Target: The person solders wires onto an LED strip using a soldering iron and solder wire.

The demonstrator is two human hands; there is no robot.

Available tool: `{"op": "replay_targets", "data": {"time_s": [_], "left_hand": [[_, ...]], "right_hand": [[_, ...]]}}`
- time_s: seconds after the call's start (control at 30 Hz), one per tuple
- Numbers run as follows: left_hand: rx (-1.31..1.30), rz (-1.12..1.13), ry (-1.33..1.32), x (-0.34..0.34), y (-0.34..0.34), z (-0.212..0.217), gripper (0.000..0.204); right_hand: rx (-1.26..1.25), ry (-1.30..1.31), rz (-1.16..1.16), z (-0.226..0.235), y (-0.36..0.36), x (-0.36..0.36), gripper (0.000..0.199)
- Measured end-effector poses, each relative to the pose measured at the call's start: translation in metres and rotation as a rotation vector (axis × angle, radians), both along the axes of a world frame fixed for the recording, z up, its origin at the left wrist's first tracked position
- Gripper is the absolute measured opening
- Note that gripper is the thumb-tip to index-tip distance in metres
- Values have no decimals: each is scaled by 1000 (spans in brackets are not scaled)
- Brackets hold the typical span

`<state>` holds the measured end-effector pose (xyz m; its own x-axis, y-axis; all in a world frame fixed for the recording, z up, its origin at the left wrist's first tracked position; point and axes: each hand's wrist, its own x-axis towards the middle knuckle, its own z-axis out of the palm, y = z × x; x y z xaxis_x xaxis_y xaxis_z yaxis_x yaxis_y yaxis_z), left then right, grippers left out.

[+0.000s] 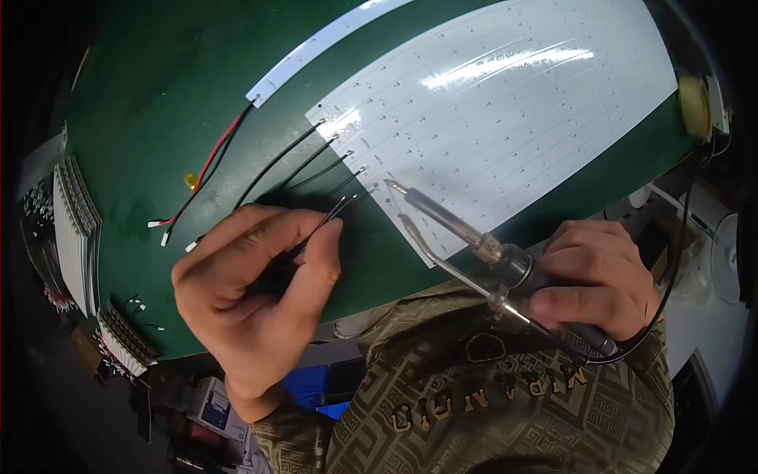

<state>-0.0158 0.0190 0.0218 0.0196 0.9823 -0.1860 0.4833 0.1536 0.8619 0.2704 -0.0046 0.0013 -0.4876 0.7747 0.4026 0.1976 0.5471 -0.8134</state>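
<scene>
The left hand (pixel 257 292) is pinching black wires (pixel 335 212) between thumb and forefinger, just beside a white panel (pixel 474 118) lying on a green table (pixel 158 103). A soldering iron (pixel 505 265) is pointing toward them, the right hand (pixel 596 276) curling its fingers around the handle.

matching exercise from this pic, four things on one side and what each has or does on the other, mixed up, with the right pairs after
Column one
1. left hand
2. right hand
3. broad white panel
4. narrow white strip

Column two
A. has a red-and-black wire pair at its end
B. grips the soldering iron
C. has several black leads at its left edge
D. pinches thin black wiring

Right pairs: 1-D, 2-B, 3-C, 4-A
</scene>
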Motion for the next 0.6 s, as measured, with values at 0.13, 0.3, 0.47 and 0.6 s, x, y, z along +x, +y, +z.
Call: {"op": "replay_targets", "data": {"time_s": [0.13, 0.3, 0.47, 0.6], "left_hand": [[11, -17, 33, 0, -1, -1, 9], [31, -30, 60, 3, 3, -1, 10], [38, -31, 78, 4, 1, -1, 10], [28, -30, 98, 5, 1, 0, 10]], "right_hand": [[37, -13, -8, -6, -2, -3, 15], [72, -12, -33, -11, -1, -10, 13], [104, -4, -63, -15, -2, -12, 12], [89, -33, -52, -10, -4, -8, 14]]}}
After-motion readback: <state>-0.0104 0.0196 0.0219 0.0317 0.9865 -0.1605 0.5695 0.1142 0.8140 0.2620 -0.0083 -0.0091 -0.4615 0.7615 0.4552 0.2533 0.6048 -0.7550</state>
